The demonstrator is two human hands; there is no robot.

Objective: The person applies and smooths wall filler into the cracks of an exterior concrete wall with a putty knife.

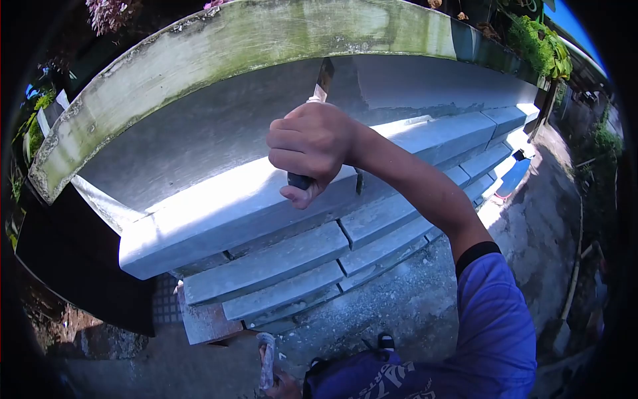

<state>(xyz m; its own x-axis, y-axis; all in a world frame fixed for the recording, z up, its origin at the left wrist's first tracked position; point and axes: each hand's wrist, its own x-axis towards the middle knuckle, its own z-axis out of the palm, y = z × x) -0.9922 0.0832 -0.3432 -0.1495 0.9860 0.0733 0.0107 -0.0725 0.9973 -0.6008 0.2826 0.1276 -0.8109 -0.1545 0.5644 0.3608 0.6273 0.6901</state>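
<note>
Right hand (309, 143) gripping bladed tool (323, 78), grey wall (199, 133)

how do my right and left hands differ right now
The right hand is raised in front of the wall, while the left hand is low, by the picture's bottom edge.
The right grips a dark-handled blade tool, blade up; the left holds a pale, smeared object that I can't identify.
Both hands are bare.
</note>
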